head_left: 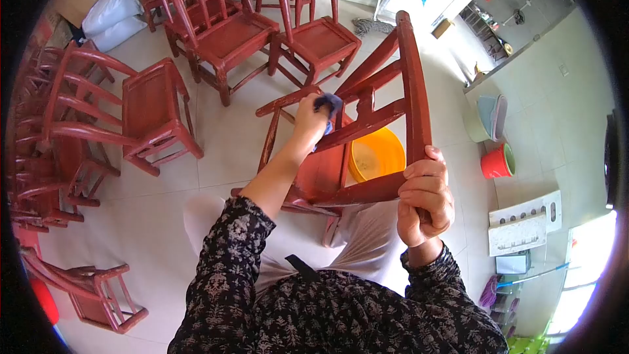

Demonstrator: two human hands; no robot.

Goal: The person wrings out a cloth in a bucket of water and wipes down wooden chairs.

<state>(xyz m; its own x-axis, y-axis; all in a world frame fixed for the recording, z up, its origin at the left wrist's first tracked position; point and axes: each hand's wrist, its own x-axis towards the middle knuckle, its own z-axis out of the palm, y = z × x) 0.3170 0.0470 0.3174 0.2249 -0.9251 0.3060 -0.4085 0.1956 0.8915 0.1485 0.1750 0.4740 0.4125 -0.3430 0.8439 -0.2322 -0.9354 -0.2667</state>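
Note:
A red wooden chair (414, 85) is tilted in front of me, its backrest toward the right. My right hand (426, 196) is wrapped round the lower right corner of the backrest frame. My left hand (310, 120) holds a dark blue cloth (329, 102) against the chair, near where the backrest meets the seat; its fingers are partly hidden by the cloth. Behind the backrest stands a yellow basin (380, 155) on the floor, partly covered by the chair.
More red chairs stand at the back (229, 36) and left (149, 101), with a stack at the far left. White bags (113, 13) lie by cardboard boxes. A red bucket (498, 161), a white rack (517, 233) and a mop (489, 292) are along the right wall.

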